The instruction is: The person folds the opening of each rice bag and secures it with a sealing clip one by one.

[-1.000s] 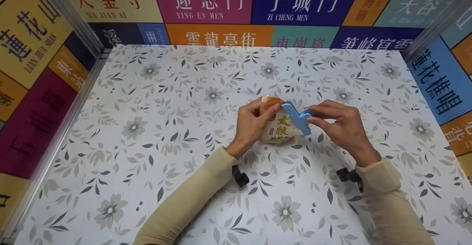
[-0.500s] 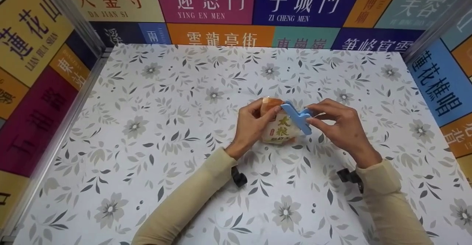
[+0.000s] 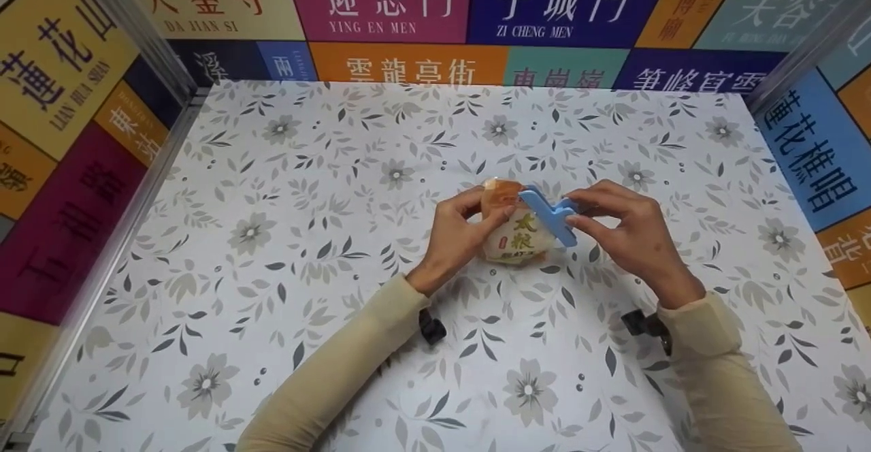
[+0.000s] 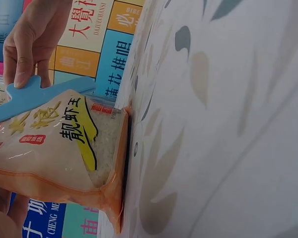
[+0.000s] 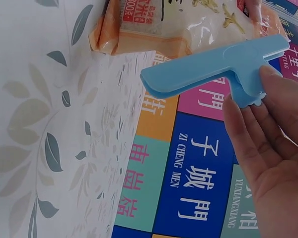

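A small clear-and-orange plastic bag of rice (image 3: 520, 237) stands on the table, printed with Chinese characters. My left hand (image 3: 459, 231) holds its left side, thumb across the front and the other fingers partly hidden behind. Along the bag's right edge slants a light blue bag clip (image 3: 548, 217). The thumb and fingers of my right hand (image 3: 629, 234) pinch the clip's handles. In the right wrist view the long bar of the clip (image 5: 208, 72) runs beside the bag (image 5: 188, 25); whether it bites on the plastic I cannot tell. The left wrist view shows the bag's base (image 4: 114, 188) at the tabletop.
White paper or cloth with grey flowers and leaves covers the table (image 3: 326, 343). Coloured panels with Chinese place names (image 3: 388, 3) wall in the back and both sides. A black camera mount (image 3: 431, 327) sits at each wrist.
My left hand has shifted slightly left and its thumb lies a little farther from the clip. The right hand, clip and bag stay almost where they were.
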Demonstrator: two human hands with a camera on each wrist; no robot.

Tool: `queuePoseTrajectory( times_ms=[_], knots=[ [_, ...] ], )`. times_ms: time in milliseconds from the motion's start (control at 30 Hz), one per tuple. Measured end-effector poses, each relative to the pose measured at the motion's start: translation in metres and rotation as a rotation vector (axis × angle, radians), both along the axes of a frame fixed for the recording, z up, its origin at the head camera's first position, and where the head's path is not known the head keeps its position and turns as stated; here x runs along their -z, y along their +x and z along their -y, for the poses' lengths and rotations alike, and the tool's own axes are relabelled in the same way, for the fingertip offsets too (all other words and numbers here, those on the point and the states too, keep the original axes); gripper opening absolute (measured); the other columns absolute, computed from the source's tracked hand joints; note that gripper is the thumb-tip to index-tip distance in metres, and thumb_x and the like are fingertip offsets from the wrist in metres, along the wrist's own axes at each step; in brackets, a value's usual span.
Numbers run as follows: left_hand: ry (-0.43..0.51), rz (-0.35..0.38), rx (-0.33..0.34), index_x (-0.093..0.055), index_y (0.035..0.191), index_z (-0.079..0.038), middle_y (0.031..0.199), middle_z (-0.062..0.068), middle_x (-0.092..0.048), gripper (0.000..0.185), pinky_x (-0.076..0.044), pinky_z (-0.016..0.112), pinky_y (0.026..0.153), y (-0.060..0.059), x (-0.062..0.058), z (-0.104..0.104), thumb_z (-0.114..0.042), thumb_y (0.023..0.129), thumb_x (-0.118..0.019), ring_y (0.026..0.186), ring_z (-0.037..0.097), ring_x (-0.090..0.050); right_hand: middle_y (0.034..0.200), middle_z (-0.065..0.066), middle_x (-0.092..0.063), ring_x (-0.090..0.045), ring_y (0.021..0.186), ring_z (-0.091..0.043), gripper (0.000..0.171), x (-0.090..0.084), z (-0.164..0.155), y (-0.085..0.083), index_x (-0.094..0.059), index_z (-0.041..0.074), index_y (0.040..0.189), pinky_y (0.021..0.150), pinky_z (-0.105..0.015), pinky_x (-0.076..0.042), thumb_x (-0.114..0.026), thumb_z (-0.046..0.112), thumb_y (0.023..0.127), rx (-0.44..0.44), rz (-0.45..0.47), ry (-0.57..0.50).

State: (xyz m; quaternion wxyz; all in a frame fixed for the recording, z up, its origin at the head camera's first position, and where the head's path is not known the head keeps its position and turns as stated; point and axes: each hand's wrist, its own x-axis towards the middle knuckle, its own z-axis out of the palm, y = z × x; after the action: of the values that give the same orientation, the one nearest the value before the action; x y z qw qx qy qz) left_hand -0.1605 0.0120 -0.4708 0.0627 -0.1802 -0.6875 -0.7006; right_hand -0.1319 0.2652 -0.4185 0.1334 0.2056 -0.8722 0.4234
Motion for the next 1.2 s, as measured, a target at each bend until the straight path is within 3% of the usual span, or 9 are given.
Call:
queuePoseTrajectory(
  times_ms=[167,400,567,800,967,1200],
  knots=[
    [-0.004,-0.012,-0.008,-0.08,0.105,0.0,0.111,0.014,-0.079,0.019,-0.061,0.033,0.09,-0.0004,0.0003,-0.0006,-0.013,0.091,-0.081,0.102,0.014,-0.072,0.098,-0.004,-0.077,-0.07,0.09,0.006,0.03,-0.0008,-0.0001,0.0001,-0.081,0.009,0.114,0.084,-0.01,-0.056,-0.084,0.003,0.085,0.002,-0.017,-0.009],
    [-0.002,0.004,0.008,-0.079,0.092,-0.001,0.105,0.013,-0.079,0.014,-0.063,0.031,0.082,-0.0001,-0.0013,-0.0005,-0.015,0.092,-0.081,0.095,0.014,-0.075,0.098,-0.005,-0.078,-0.07,0.09,0.004,0.03,-0.0006,0.0006,-0.0008,-0.081,0.009,0.113,0.084,-0.011,-0.056,-0.084,0.002,0.084,0.0,-0.022,-0.031],
    [-0.003,0.003,0.008,-0.08,0.098,-0.002,0.105,0.013,-0.079,0.015,-0.063,0.031,0.08,-0.0013,-0.0015,-0.0011,-0.016,0.092,-0.081,0.094,0.015,-0.076,0.097,-0.005,-0.078,-0.07,0.09,0.004,0.029,-0.0004,0.0013,-0.0019,-0.082,0.009,0.112,0.084,-0.01,-0.056,-0.084,0.002,0.084,0.0,-0.034,-0.046],
    [-0.019,-0.014,-0.004,-0.078,0.091,0.001,0.105,0.014,-0.078,0.016,-0.062,0.034,0.085,-0.0012,-0.0011,-0.0018,-0.014,0.093,-0.08,0.095,0.01,-0.073,0.095,-0.008,-0.078,-0.071,0.087,0.004,0.03,-0.0017,0.0024,-0.0032,-0.082,0.006,0.111,0.082,-0.012,-0.057,-0.085,-0.002,0.082,-0.024,-0.067,-0.079],
    [-0.025,-0.009,-0.015,-0.08,0.1,0.0,0.105,0.015,-0.079,0.016,-0.062,0.042,0.088,-0.0012,-0.0012,-0.0022,-0.014,0.092,-0.08,0.096,0.01,-0.073,0.095,-0.008,-0.078,-0.071,0.088,0.004,0.03,-0.0027,0.0038,-0.0045,-0.082,0.008,0.111,0.082,-0.012,-0.057,-0.085,-0.001,0.082,-0.027,-0.083,-0.079],
    [-0.036,-0.009,-0.02,-0.08,0.099,-0.001,0.106,0.013,-0.079,0.015,-0.062,0.033,0.088,-0.0011,0.0001,-0.0011,-0.015,0.093,-0.08,0.097,0.01,-0.073,0.096,-0.007,-0.079,-0.071,0.088,0.004,0.03,-0.0025,0.0057,-0.0053,-0.082,0.007,0.11,0.082,-0.012,-0.057,-0.086,-0.001,0.081,-0.027,-0.086,-0.081]
  ],
)
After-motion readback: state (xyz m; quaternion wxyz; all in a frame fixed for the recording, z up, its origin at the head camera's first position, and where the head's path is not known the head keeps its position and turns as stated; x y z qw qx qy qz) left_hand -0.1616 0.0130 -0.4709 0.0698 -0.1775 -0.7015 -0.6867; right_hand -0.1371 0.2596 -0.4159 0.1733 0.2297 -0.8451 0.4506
